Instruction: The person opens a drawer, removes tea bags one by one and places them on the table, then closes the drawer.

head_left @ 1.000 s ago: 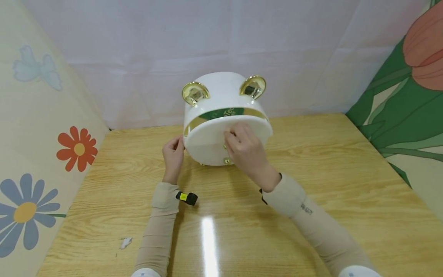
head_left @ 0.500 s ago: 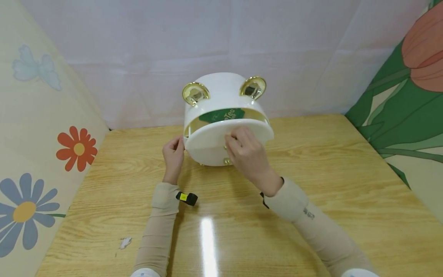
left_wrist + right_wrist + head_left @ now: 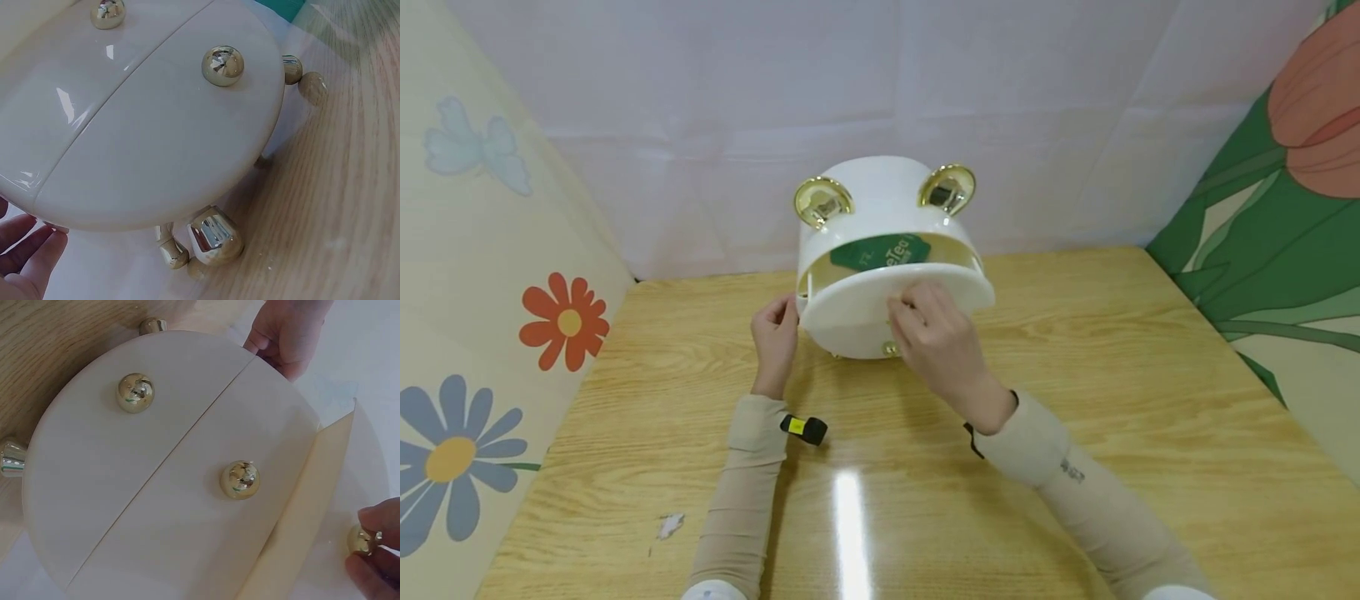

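A round white storage box stands on small gold feet, with two gold ears on top. Its upper drawer front sits out from the body, a gap along its top edge and a cream side wall showing in the right wrist view. My right hand pinches the gold knob of that drawer between thumb and fingers. Inside the gap lies a green packet with pale lettering. My left hand grips the box's left edge with curled fingers, at the seam between the front panels.
Two more gold knobs sit on the lower front panels. The box rests on a wood-grain table near the white cloth backdrop. A white scrap mark shows at the table's front left.
My right hand has drawn the upper drawer front toward me and slightly down. The gap has widened and more of the green packet shows. My left hand stays in place.
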{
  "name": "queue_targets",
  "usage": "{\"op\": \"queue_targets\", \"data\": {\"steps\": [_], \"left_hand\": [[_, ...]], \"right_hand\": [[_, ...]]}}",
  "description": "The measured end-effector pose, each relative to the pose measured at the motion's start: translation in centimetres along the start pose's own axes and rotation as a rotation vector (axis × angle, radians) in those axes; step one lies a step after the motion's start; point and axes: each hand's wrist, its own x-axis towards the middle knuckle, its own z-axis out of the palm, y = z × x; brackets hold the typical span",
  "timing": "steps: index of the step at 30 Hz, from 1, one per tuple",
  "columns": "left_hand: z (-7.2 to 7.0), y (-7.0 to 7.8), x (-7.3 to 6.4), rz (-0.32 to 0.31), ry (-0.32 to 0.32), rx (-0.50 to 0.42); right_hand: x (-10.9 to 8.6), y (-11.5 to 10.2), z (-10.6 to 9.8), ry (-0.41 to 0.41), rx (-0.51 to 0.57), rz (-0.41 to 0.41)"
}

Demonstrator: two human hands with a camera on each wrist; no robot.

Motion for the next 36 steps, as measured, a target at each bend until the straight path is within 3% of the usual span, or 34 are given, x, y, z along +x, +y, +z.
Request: {"op": "queue_targets", "data": {"steps": [11, 36], "left_hand": [[-0.1, 0.1, 0.2, -0.035, -0.005, -0.009], [0.1, 0.4, -0.2, -0.025, 0.003, -0.023]], "right_hand": [[-0.2, -0.5, -0.4, 0.003, -0.004, -0.002], [-0.8, -1.3, -1.4, -0.006, 0.012, -0.004]]}}
